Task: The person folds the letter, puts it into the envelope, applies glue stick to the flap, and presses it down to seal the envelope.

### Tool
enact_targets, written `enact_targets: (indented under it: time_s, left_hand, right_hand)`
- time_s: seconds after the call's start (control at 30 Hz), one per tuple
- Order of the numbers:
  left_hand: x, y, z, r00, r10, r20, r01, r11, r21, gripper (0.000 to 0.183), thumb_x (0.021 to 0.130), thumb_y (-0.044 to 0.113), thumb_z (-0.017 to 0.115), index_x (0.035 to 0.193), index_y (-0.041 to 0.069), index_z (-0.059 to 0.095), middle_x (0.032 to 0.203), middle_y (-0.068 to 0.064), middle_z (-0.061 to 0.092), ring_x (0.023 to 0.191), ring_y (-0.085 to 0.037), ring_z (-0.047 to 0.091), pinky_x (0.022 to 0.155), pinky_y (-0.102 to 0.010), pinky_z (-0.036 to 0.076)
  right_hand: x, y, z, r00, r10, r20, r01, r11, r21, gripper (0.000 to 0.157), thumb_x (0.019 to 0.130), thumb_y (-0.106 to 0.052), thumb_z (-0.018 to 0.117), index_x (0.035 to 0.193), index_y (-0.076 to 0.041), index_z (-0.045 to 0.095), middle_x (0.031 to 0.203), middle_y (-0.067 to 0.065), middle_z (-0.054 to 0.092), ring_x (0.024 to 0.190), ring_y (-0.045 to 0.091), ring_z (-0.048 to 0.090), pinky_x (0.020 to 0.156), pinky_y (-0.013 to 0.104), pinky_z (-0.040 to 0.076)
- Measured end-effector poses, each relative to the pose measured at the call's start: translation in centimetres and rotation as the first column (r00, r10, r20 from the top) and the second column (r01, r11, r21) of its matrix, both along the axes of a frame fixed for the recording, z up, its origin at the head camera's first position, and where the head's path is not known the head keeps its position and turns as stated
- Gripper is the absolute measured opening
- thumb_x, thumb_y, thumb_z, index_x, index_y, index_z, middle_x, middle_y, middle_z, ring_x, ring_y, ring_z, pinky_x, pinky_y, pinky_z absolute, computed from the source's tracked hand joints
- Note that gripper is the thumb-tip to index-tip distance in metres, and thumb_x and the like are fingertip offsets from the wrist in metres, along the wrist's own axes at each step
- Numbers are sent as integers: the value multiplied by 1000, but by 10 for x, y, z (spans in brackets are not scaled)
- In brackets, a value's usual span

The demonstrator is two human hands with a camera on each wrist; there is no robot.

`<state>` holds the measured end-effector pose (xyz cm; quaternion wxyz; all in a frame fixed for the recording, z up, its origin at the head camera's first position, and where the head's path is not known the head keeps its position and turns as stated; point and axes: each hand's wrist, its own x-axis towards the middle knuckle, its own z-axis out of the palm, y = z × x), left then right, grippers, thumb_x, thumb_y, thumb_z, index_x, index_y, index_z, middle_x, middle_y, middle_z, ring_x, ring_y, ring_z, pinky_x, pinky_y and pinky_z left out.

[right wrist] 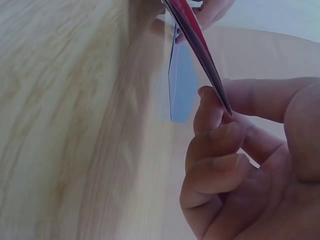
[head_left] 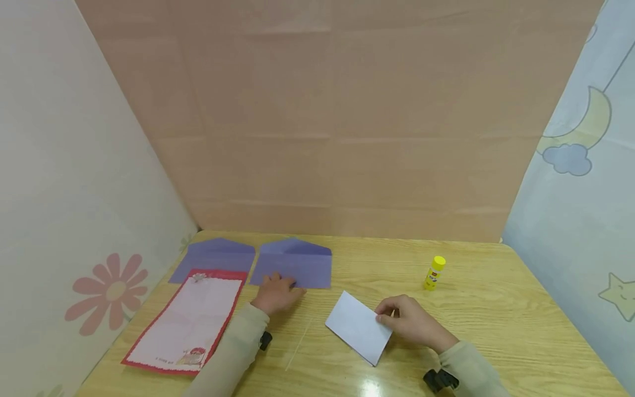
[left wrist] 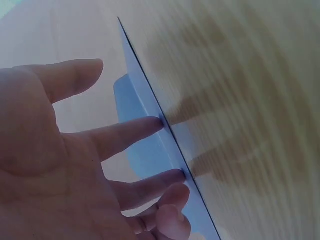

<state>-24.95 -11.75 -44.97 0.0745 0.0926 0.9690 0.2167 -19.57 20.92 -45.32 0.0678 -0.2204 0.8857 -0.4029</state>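
My right hand (head_left: 412,322) pinches a corner of a folded sheet of paper (head_left: 354,328), white on the outside. In the right wrist view this folded paper (right wrist: 200,45) appears nearly edge-on, with red along it, between thumb and fingers. My left hand (head_left: 276,293) reaches to the lower edge of an open-flapped purple envelope (head_left: 297,267) lying on the table. The left wrist view shows extended fingertips of the left hand (left wrist: 100,145) touching the envelope (left wrist: 132,100), which looks blue there; the thumb stays apart from it.
A second purple envelope (head_left: 213,256) lies at the back left, partly under a red-bordered letter sheet (head_left: 188,320). A yellow glue stick (head_left: 434,273) stands upright at the right. A thin pale strip (head_left: 299,344) lies on the wooden table (head_left: 496,309); walls enclose the back and sides.
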Motion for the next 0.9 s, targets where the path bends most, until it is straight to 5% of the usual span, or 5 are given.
enact_targets:
  time_s: [0.5,0.9]
  left_hand:
    - [49,28,1,986,-158,-55,157,987,-25,52,94,44,62,126,3,67,115,-25,51,99,-35,41,81,-51,44]
    - [68,40,7,973,-226,-46,224,973,-44,48,95,43,62,125,5,68,107,-18,49,95,-30,41,75,-45,43]
  right_hand:
    - [1,-1,5,1000,6,23,-6,1000,6,8,94,-11,67,93,-10,74,80,-4,65,67,8,53,59,24,46]
    - [0,1,2,999,5,32,-5,1000,6,7,93,-11,66,92,-9,74,81,-4,66,68,8,53,60,24,45]
